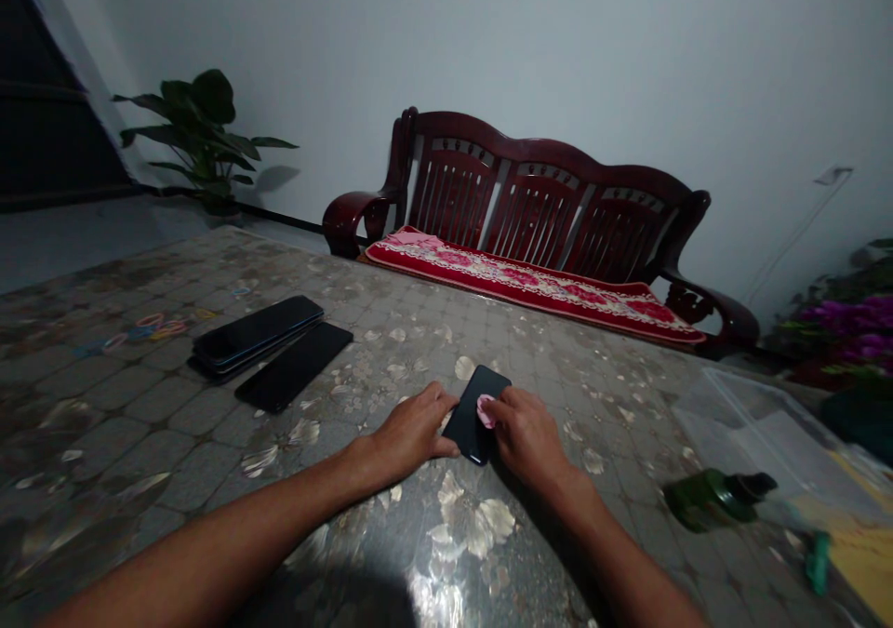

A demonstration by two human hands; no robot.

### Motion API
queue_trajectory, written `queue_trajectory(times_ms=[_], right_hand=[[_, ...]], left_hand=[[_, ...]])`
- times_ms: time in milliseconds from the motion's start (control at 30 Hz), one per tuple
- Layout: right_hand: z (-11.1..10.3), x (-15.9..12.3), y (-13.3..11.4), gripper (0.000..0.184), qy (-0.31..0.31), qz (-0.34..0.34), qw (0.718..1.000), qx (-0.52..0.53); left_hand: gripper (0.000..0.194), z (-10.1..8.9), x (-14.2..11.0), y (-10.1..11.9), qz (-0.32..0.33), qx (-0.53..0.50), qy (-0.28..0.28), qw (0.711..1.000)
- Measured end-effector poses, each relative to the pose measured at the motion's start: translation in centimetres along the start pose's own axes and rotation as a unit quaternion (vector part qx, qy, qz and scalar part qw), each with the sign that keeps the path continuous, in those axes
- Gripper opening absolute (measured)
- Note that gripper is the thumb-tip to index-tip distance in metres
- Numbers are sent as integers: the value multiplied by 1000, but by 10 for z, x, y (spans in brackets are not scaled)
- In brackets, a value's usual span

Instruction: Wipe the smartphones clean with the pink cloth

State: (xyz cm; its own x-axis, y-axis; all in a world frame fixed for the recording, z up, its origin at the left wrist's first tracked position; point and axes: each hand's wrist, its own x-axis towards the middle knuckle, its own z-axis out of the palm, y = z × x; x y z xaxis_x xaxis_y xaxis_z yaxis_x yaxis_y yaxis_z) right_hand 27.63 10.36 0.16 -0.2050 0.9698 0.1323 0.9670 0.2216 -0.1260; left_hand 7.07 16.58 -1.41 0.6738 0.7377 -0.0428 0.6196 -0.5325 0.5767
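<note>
A black smartphone [466,420] lies face up on the patterned tabletop in front of me. My left hand [419,428] steadies it, fingers at its upper left edge and thumb near its lower left corner. Pinched in my right hand [525,428] is a small pink cloth [486,411], pressed against the screen; most of the cloth is hidden by the fingers. Off to the left, a stack of phones [258,330] rests on the table, and one more black phone [297,367] lies beside it.
Colourful rubber bands [157,327] are scattered left of the stack. On the right lie a green bottle [715,500] with a black top, a clear plastic box [739,414] and a small green object [818,563]. A wooden bench [530,200] stands beyond the table.
</note>
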Motion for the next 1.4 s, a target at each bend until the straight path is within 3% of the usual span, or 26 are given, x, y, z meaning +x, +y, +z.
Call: queue_trajectory(times_ms=[133,333,567,767,833,1000,1400], right_hand=[[5,-4,-4,22,20,31,999,1],[3,-19,-21,16,-2,-48,999,22],[5,-12,-9,23,47,77,996,-10],[-8,-22,-19,19,-20,5,1000,23],[-13,-24,-17,21,-37,34,998,27],[-18,-28,-2,26,-37,192,980,22],[-3,-13,-3,25,11,197,969,151]], left_hand=[[49,1,-1,-2,18,16,5,1000],[56,3,-2,-6,39,14,6,999],[57,-1,-1,1,27,33,9,999],[54,3,0,-4,41,37,17,998],[52,5,0,-7,49,37,25,998],[44,10,-6,-3,46,52,37,997],[33,15,-14,5,59,32,59,996]])
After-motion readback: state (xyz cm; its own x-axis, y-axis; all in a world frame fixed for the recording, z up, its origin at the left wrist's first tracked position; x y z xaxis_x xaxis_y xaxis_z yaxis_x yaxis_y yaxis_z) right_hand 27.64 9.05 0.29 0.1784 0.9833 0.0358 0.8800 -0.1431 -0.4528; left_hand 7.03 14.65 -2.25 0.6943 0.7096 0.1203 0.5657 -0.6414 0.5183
